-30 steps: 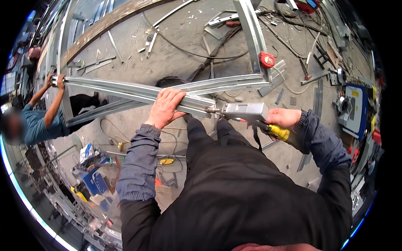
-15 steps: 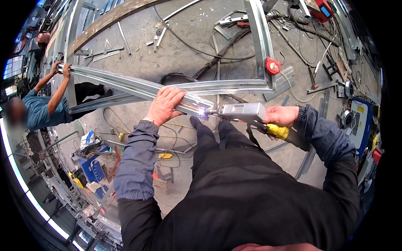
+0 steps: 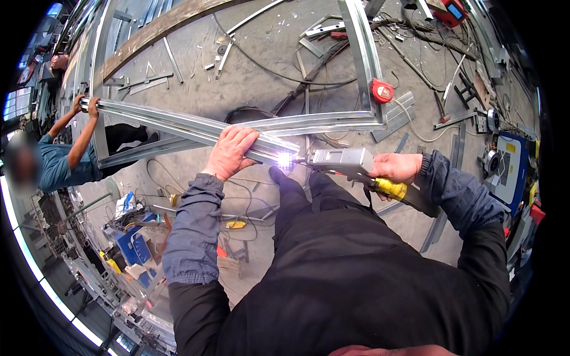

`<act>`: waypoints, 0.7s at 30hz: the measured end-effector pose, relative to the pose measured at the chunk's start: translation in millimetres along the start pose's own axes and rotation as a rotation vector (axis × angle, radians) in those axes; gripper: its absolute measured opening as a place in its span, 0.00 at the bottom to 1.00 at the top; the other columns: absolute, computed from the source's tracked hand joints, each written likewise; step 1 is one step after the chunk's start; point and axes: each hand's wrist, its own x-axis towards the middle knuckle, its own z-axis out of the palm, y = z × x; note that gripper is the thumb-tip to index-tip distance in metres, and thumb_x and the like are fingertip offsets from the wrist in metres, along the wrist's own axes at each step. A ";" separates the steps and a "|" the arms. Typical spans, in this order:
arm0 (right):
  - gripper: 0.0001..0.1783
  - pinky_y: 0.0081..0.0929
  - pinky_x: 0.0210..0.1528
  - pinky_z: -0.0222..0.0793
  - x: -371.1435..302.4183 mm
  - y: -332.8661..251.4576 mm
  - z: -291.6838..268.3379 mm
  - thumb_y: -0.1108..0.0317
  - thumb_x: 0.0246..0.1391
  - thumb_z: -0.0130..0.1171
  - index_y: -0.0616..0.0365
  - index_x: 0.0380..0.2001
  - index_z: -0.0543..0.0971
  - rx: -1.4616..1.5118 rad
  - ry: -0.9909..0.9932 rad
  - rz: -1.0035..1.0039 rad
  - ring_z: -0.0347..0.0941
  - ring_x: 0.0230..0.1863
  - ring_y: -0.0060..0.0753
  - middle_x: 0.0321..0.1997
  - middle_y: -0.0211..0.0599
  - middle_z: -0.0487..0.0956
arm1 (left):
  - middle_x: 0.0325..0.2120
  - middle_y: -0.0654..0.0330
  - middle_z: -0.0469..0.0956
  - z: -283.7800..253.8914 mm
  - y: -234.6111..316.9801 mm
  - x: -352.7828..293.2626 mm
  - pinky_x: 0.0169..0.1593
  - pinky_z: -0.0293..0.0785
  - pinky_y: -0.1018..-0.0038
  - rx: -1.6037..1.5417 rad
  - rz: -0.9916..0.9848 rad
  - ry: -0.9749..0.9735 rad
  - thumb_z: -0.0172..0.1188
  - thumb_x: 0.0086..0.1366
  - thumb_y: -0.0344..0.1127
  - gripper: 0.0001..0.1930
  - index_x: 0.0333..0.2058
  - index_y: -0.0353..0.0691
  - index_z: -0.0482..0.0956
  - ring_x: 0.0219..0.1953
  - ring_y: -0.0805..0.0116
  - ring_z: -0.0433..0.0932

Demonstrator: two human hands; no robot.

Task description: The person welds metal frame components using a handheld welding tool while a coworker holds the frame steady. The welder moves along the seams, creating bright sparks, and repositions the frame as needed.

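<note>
My left hand [image 3: 230, 151] is closed over the near end of a long, shiny, ribbed metal bar [image 3: 172, 123]. That bar slants from the far left, where a person in a blue-green shirt [image 3: 68, 160] holds its other end with both hands. In my right hand [image 3: 396, 168] is a grey, boxy welding gun [image 3: 341, 160] with yellow tape round its handle. Its tip is at the bar's near end, where a bright white-violet light [image 3: 285, 159] glares and hides the contact point. Beyond the bar's near end lies part of a large metal frame [image 3: 320, 123].
A red tape measure [image 3: 382, 91] sits at the frame's right corner. Cables [image 3: 285, 104] and loose metal strips [image 3: 173, 59] lie on the concrete floor. A blue and white machine [image 3: 506, 172] stands at right; blue equipment [image 3: 135, 243] is at lower left.
The light at the gun's tip has grown brighter and wider. My hands keep their hold on the bar and the gun, while the background has shifted slightly left.
</note>
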 end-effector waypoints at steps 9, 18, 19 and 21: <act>0.19 0.42 0.35 0.84 -0.1 5.1 -4.4 0.50 0.78 0.58 0.57 0.50 0.73 -0.018 -0.005 -0.011 0.85 0.31 0.41 0.36 0.43 0.81 | 0.61 0.60 0.79 -0.6 0.5 -0.4 0.74 0.66 0.54 0.007 -0.007 -0.020 0.84 0.43 0.43 0.46 0.64 0.44 0.77 0.66 0.55 0.75; 0.22 0.42 0.35 0.85 -3.3 6.5 -5.3 0.47 0.77 0.59 0.57 0.50 0.73 -0.049 0.016 -0.001 0.86 0.32 0.41 0.37 0.44 0.82 | 0.61 0.59 0.79 -0.4 -0.4 -1.4 0.74 0.66 0.54 0.002 0.001 -0.013 0.84 0.43 0.44 0.46 0.64 0.44 0.77 0.66 0.54 0.75; 0.22 0.42 0.35 0.85 -4.7 5.2 -3.4 0.47 0.77 0.59 0.57 0.50 0.73 -0.048 0.025 0.002 0.86 0.32 0.41 0.37 0.44 0.83 | 0.61 0.59 0.79 -0.8 -0.6 -1.3 0.74 0.66 0.54 0.001 -0.001 -0.018 0.84 0.43 0.44 0.46 0.64 0.44 0.77 0.66 0.54 0.75; 0.22 0.42 0.35 0.85 -5.3 5.6 -3.0 0.47 0.77 0.59 0.57 0.50 0.73 -0.045 0.023 -0.003 0.86 0.32 0.41 0.38 0.43 0.83 | 0.61 0.59 0.79 -2.0 -0.4 -0.2 0.74 0.66 0.54 -0.001 -0.004 -0.028 0.84 0.43 0.44 0.46 0.64 0.44 0.77 0.66 0.54 0.75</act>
